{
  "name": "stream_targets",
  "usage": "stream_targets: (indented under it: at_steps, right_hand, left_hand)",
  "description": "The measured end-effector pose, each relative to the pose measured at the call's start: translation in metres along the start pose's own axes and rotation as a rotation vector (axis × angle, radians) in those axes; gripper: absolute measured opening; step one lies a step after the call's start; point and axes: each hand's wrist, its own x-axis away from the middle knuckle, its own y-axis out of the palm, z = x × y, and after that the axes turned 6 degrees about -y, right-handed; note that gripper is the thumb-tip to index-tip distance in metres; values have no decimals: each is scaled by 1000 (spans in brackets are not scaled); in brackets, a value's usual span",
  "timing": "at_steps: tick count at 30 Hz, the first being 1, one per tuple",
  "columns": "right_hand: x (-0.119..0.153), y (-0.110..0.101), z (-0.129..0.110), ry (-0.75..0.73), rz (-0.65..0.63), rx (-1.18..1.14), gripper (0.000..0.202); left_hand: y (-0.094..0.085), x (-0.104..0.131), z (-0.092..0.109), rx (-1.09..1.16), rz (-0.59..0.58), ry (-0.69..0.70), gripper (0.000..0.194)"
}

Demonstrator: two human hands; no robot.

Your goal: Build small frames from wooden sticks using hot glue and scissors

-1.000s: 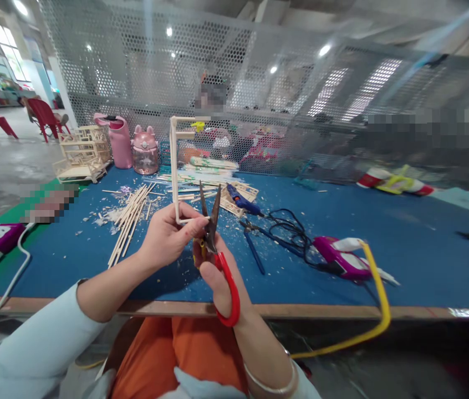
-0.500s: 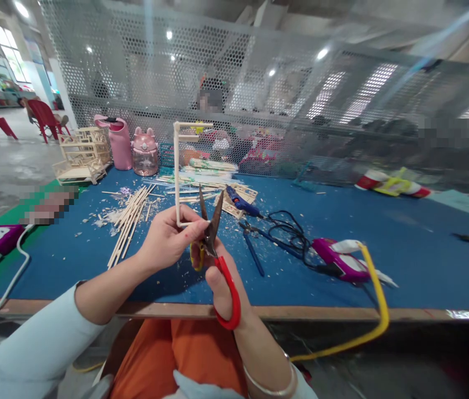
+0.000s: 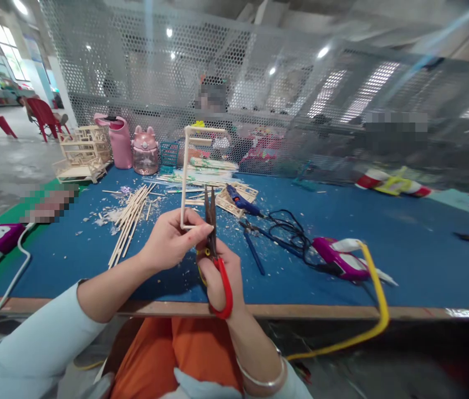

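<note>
Between the fingers and thumb of my left hand [image 3: 172, 237] is the lower end of a thin wooden stick frame [image 3: 185, 172]. The frame stands upright, with two short sticks jutting right near its top. My right hand [image 3: 224, 274] grips scissors [image 3: 212, 221] with a red and a yellow handle. Their blades point up and are almost closed, right beside my left thumb. The fingertips partly hide the frame's bottom stick, so I cannot tell whether the blades touch it. Loose wooden sticks [image 3: 130, 224] lie on the blue table left of my hands.
A blue glue gun [image 3: 240, 200] with a black cord lies beyond my hands, near blue-handled pliers [image 3: 254, 252]. A purple power strip [image 3: 340, 260] with a yellow cable [image 3: 378, 293] sits right. Pink bottles [image 3: 121, 144] and a wooden model [image 3: 83, 155] stand at the back left, before a perforated metal screen [image 3: 251, 83].
The scissors' blades have come nearly together and my right fingers have closed in on the handles. The stick frame has shifted slightly right and tilted a little.
</note>
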Motion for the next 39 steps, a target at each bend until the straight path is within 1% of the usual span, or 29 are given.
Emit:
stream_targets:
  at_steps: [2, 6, 8, 11, 13, 19, 22, 26, 29, 35, 39]
  right_hand:
    - [0, 1, 0, -2, -11, -38, 16]
    - [-1, 2, -2, -66, -33, -104, 29]
    - [-1, 1, -4, -101, -76, -135, 32]
    - [0, -1, -6, -111, -129, -155, 33]
    - [1, -2, -6, -99, -131, -158, 35]
    - [2, -7, -7, -104, -112, -145, 39]
    - [2, -9, -8, -92, -102, -137, 40]
    - [2, -9, -7, -74, -93, -118, 42]
    - [2, -9, -5, -76, -106, -120, 42]
    - [2, -10, -4, -67, -117, -125, 42]
    - [2, -11, -4, -58, -134, -130, 42]
  left_hand:
    - [0, 0, 0, 29, 4, -18, 29]
    - [-1, -1, 0, 62, 49, -40, 33]
    - [-1, -1, 0, 67, 66, -56, 34]
    - [0, -1, 1, 77, 45, -79, 33]
    - [1, -1, 2, 82, 34, -90, 33]
    - [1, -1, 4, 58, 65, -89, 29]
    - [0, -2, 3, 38, 67, -54, 27]
    - [0, -2, 1, -54, 98, 9, 24]
    - [-2, -1, -1, -106, 92, 34, 21]
    - [-3, -1, -6, -113, 92, 70, 20]
    - [-4, -2, -6, -176, 97, 118, 17]
